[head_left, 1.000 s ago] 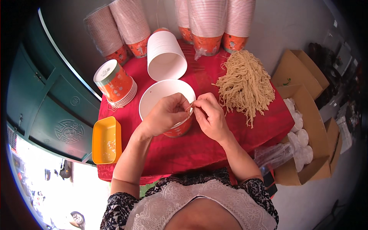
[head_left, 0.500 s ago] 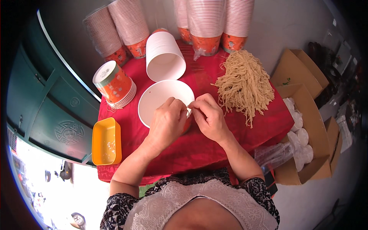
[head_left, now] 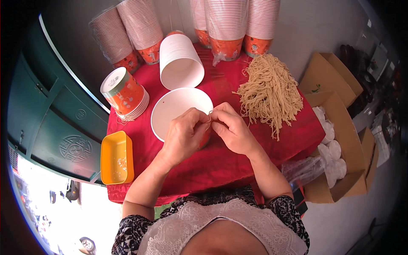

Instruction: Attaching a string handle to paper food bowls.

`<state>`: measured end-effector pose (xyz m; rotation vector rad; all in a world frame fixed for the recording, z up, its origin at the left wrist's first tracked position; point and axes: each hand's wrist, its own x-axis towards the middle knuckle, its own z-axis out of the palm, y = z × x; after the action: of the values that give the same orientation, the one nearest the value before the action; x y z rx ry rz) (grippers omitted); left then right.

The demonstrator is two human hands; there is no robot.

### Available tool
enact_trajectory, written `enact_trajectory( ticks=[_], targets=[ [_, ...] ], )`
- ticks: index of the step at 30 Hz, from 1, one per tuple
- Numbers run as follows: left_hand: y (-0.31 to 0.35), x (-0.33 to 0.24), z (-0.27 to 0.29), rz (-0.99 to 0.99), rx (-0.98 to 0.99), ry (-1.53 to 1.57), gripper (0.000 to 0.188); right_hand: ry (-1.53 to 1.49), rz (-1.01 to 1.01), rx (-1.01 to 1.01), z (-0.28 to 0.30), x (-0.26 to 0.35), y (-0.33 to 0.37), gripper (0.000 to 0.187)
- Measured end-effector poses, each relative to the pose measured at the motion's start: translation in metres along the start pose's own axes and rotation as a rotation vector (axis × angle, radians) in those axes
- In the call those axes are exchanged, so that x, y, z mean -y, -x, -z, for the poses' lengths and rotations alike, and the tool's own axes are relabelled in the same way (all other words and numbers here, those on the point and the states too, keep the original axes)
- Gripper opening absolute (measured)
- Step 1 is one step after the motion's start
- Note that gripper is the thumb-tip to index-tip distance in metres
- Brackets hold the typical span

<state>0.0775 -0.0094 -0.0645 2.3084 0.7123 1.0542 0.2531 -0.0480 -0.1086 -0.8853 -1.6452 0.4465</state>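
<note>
Both forearms come up from the lower edge over a small desk (head_left: 221, 163) w/ a red cloth. Left hand (head_left: 185, 135) and right hand (head_left: 231, 129) meet fingertip to fingertip just over the near rim of an open white paper bowl (head_left: 176, 108), orange outside. Fingers of both hands are pinched nearly closed on something very small and thin betw. them, approx. at the bowl's right edge; too small to tell what it is. Bowl stands upright on the cloth, center of desk, partly hidden under the left hand. Near left corner: a yellow plastic tray (head_left: 117, 158), rectangular, few crumbs inside, sitting at the desk's edge. Right of the hands, a loose heap of dry pale noodles (head_left: 270, 93) lies on the cloth, apart from the bowl. Left of the bowl, an upside-down orange cup (head_left: 123, 91) on a short stack of lids. Just behind the bowl, a stack of white cups on its side (head_left: 180, 63), mouth toward the person. Far edge: tall stacks of orange bowls (head_left: 229, 25), leaning. Off the desk at right, open cardboard boxes (head_left: 340, 140) w/ white lids in bags.
</note>
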Motion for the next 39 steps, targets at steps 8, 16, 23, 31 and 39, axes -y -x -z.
enact_trajectory(
  ticks=[8,16,23,31,39],
  targets=[
    [-0.002,0.0,0.004,0.055,0.043,0.019,0.01,-0.118,-0.168,-0.022,-0.001,0.005,0.004,0.01],
    [-0.002,0.007,0.007,0.198,0.036,0.153,0.007,0.26,0.125,-0.254,-0.016,0.014,0.012,0.012],
    [-0.004,0.005,0.008,0.31,0.02,0.176,0.008,0.381,0.229,-0.241,-0.02,0.014,0.023,0.015],
    [-0.006,0.006,0.003,0.26,-0.051,0.004,0.008,0.321,0.292,-0.172,-0.019,0.0,0.033,0.014],
    [-0.006,0.002,0.0,0.133,-0.084,-0.075,0.004,0.069,0.078,-0.325,-0.025,0.004,0.021,0.008]
  ],
)
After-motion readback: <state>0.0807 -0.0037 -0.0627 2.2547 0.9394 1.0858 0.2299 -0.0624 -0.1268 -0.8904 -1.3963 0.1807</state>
